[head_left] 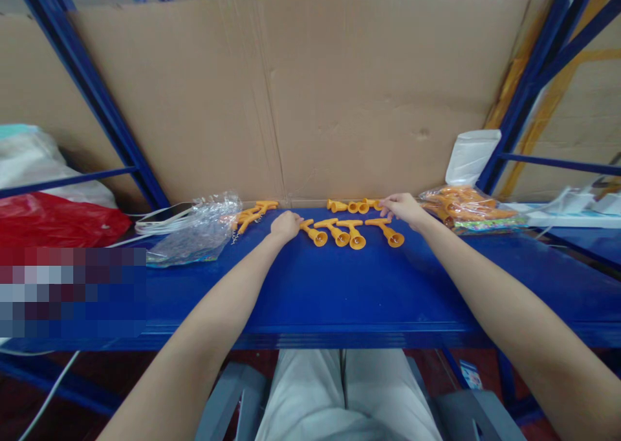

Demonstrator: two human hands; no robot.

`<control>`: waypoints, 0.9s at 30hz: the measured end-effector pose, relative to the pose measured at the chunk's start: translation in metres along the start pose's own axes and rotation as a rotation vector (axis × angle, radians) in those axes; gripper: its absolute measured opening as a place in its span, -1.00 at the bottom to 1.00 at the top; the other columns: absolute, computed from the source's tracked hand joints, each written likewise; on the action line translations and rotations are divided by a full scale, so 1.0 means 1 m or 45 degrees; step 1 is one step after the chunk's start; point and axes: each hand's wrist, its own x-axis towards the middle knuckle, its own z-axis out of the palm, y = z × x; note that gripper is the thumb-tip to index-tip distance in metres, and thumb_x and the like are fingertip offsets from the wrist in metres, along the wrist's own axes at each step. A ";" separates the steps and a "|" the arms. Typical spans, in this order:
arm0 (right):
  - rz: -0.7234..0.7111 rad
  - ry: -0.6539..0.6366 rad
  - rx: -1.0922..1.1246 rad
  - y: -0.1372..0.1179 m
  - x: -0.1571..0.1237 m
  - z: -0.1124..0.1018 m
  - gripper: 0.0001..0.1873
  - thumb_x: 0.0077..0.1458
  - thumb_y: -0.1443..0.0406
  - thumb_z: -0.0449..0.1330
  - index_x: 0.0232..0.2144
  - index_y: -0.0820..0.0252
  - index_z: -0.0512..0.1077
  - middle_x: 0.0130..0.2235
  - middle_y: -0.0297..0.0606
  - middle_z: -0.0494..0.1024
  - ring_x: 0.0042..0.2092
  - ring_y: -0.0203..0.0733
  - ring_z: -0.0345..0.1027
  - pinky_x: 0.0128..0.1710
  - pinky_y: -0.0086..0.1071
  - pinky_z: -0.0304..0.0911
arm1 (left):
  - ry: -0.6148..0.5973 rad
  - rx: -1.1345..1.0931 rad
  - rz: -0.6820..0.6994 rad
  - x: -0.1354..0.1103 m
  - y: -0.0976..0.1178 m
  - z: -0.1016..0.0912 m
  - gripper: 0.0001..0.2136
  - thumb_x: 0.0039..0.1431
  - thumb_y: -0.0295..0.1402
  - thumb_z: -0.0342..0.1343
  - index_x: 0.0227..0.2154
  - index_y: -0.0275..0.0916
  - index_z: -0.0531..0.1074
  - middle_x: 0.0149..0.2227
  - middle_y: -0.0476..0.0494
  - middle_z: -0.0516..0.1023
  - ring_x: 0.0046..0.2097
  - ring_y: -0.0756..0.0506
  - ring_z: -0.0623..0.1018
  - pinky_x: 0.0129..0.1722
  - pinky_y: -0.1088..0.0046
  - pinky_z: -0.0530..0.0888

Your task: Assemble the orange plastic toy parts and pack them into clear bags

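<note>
My left hand [285, 226] is closed, its fingertips at the handle of the leftmost orange corkscrew [319, 238] in the front row. Beside that one lie several more orange corkscrews [358, 239], each a T-shaped handle with a bell-shaped cap, mouths toward me. My right hand [402, 208] reaches to the right end of a back row of orange bell caps [352, 206]; thumb and fingers come together at the last cap. Just below its fingers lies the rightmost corkscrew [394, 238]. Loose T-handles with metal spirals [250, 218] lie left of my left hand.
A clear plastic bag [194, 231] sits on the left of the blue shelf [310, 292]. At right, another bag [468, 205] holds orange parts. Cardboard [339, 98] stands behind, between blue posts [97, 98]. A red bag [58, 220] and white cables lie far left.
</note>
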 end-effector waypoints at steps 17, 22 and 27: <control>0.029 -0.176 -0.985 0.019 0.011 -0.009 -0.69 0.06 0.26 0.03 -0.41 0.38 0.50 -0.48 -0.13 0.53 -0.59 -0.30 0.34 -0.55 -0.49 0.18 | -0.088 0.054 0.463 0.004 0.004 -0.002 -0.74 0.11 -0.42 -0.02 -0.20 -0.31 0.49 -0.14 -0.24 0.51 -0.10 -0.12 0.47 -0.10 0.49 0.34; 0.004 -0.134 -0.993 0.018 0.011 -0.009 -0.69 0.07 0.24 0.02 -0.42 0.32 0.50 -0.48 -0.16 0.54 -0.52 -0.26 0.40 -0.50 -0.49 0.19 | 0.032 0.081 0.393 0.013 -0.006 -0.006 -0.68 0.12 -0.39 -0.03 -0.08 -0.36 0.40 -0.03 -0.27 0.44 0.03 -0.13 0.40 0.02 0.45 0.27; -0.039 -0.092 -1.007 0.016 0.008 -0.007 -0.72 0.06 0.25 0.04 -0.41 0.28 0.52 -0.46 -0.14 0.55 -0.38 -0.20 0.44 -0.46 -0.51 0.18 | 0.078 0.236 0.018 0.034 -0.027 -0.020 -0.60 0.09 -0.32 -0.01 0.00 -0.36 0.31 0.03 -0.37 0.37 0.07 -0.25 0.35 0.01 0.27 0.30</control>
